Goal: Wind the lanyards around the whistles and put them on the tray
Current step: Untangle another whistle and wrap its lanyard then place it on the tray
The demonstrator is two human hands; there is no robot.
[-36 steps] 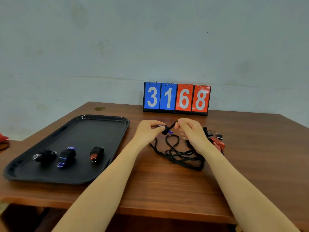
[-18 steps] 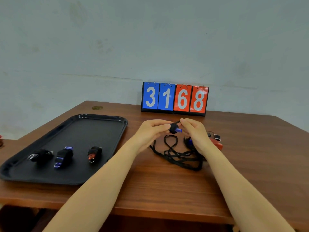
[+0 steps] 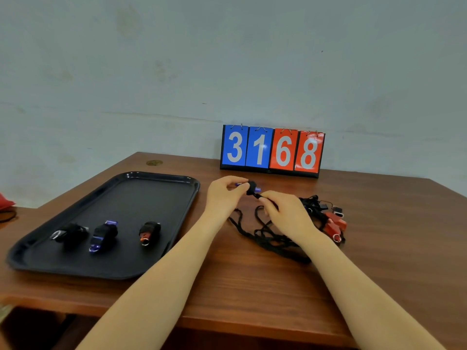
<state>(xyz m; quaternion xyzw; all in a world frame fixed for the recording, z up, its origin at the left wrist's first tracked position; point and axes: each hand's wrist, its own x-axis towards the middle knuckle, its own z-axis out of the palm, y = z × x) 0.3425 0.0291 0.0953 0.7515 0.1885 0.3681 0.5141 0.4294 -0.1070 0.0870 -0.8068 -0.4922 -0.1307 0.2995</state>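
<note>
My left hand (image 3: 223, 195) pinches a blue whistle (image 3: 252, 188) partly wrapped in black lanyard, held above the table. My right hand (image 3: 285, 213) pinches the black lanyard (image 3: 255, 232) just below the whistle; the loose cord trails down in loops onto the table. A black tray (image 3: 156, 198) lies to the left with three wound whistles on it: a silver one (image 3: 69, 233), a blue one (image 3: 103, 234) and a red one (image 3: 149, 231). Behind my right hand lies a pile of unwound whistles, red ones (image 3: 334, 224) and dark ones, with tangled cords.
A scoreboard (image 3: 273, 150) reading 3168 stands at the table's back edge against the wall. A brass disc (image 3: 154, 162) is set in the tabletop at the back left. Something red (image 3: 6, 202) lies on a lower surface at the far left.
My right hand has dropped from level with the whistle to below it, drawing the lanyard down round the whistle. The wrap on the whistle has grown.
</note>
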